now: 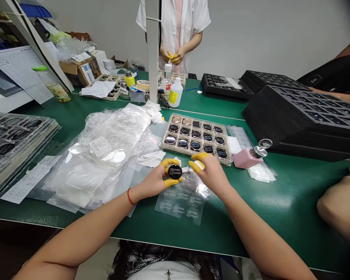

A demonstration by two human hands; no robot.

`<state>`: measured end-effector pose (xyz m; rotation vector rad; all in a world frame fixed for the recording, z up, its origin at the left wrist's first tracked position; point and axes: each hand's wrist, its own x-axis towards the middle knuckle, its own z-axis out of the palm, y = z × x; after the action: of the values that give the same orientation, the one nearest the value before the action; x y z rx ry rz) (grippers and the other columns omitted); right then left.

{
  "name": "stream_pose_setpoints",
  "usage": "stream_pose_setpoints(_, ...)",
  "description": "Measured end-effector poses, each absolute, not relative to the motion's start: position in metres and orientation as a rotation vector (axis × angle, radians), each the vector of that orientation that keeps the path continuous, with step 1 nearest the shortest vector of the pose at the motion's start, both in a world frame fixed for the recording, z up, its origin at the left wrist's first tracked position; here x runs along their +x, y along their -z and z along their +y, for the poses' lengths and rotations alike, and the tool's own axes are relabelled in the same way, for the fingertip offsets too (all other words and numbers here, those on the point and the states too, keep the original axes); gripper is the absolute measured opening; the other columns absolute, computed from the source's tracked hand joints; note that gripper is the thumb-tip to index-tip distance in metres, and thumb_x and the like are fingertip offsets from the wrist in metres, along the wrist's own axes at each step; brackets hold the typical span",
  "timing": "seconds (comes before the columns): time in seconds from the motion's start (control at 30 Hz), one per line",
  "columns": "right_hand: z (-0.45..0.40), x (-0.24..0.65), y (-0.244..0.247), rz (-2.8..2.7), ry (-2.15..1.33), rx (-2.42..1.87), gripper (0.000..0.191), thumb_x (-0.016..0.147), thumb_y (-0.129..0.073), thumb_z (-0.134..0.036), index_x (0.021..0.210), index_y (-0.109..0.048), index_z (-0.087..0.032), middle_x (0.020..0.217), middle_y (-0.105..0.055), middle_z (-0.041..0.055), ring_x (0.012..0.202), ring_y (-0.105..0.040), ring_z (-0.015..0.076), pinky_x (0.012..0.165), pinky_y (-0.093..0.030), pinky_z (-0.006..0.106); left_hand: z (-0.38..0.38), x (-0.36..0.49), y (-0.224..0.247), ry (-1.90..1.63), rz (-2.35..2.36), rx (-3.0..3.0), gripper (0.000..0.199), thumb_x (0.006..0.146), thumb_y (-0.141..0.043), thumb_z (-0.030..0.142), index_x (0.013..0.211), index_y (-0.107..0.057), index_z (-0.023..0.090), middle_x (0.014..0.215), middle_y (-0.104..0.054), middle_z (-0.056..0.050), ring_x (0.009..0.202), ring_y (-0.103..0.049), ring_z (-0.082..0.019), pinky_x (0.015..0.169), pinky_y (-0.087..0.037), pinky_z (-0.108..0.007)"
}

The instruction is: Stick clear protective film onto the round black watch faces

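Yellow finger cots cover several fingertips of both my hands. My left hand (156,178) grips a round black watch face (175,172) by its edge, with small white print facing up. Close on its right, my right hand (212,175) pinches a slim white tool (188,169) whose tip points at the disc; its exact kind and any contact are unclear. Beneath the hands lies a clear sheet of round printed films (179,208). Just beyond them, a clear plastic tray (228,158) holds rows of similar round dark faces, two with a copper-coloured look.
Left of my hands lies a heap of clear plastic bags (111,144). A pink pump bottle (246,158) stands right of the tray, before stacked black trays (303,124). Stacked clear trays (20,136) sit far left. Across the green table (268,217) stands a person (177,35); others are at right.
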<state>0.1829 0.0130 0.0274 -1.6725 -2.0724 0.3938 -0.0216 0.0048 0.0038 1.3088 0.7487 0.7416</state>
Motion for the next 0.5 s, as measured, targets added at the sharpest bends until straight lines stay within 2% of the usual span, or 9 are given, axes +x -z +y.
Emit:
stream_pose_setpoints(0.1,0.018,0.210,-0.002,-2.200,-0.091,-1.993,0.017,0.079,-0.062,-0.026,0.089,-0.061,-0.013,0.082,-0.061,0.0148,0.082,-0.057,0.0306,0.069,-0.041,0.039,0.004,-0.020,-0.004,-0.705,0.752,1.288,0.047,0.076,-0.067,0.020,0.115,-0.042,0.023,0.099,-0.063,-0.004,0.094,-0.064,-0.021,0.085,-0.048,-0.037)
stream_pose_setpoints(0.23,0.020,0.225,0.023,-2.139,-0.155,-2.025,0.017,0.079,-0.062,-0.028,0.089,-0.059,-0.015,0.086,-0.058,0.0119,0.081,-0.057,0.0265,0.065,-0.042,0.034,0.003,-0.019,-0.005,-0.684,0.766,1.282,0.049,0.075,-0.068,0.022,0.115,-0.042,0.023,0.098,-0.063,-0.004,0.093,-0.063,-0.020,0.084,-0.048,-0.036)
stream_pose_setpoints(0.33,0.015,0.217,0.014,-2.025,-0.293,-1.892,0.013,0.085,-0.050,-0.026,0.086,-0.059,-0.017,0.084,-0.059,0.0099,0.083,-0.056,0.0257,0.068,-0.043,0.035,0.002,-0.018,-0.006,-0.691,0.799,1.282,0.050,0.074,-0.070,0.023,0.115,-0.042,0.022,0.101,-0.061,-0.004,0.091,-0.063,-0.019,0.083,-0.048,-0.035)
stream_pose_setpoints(0.4,0.005,0.204,0.000,-1.917,-0.368,-1.683,0.018,0.088,-0.043,-0.025,0.092,-0.058,-0.018,0.090,-0.060,0.0090,0.087,-0.056,0.0243,0.072,-0.044,0.036,0.002,-0.017,-0.007,-0.703,0.801,1.282,0.049,0.073,-0.070,0.023,0.114,-0.042,0.022,0.100,-0.060,-0.004,0.090,-0.063,-0.018,0.082,-0.048,-0.033)
stream_pose_setpoints(0.5,-0.016,0.179,-0.019,-1.926,-0.383,-1.353,0.020,0.090,-0.043,-0.027,0.104,-0.057,-0.023,0.095,-0.061,0.0067,0.087,-0.055,0.0213,0.075,-0.044,0.034,0.001,-0.017,-0.006,-0.721,0.752,1.287,0.046,0.075,-0.068,0.023,0.113,-0.043,0.021,0.093,-0.061,-0.003,0.086,-0.062,-0.017,0.078,-0.048,-0.031)
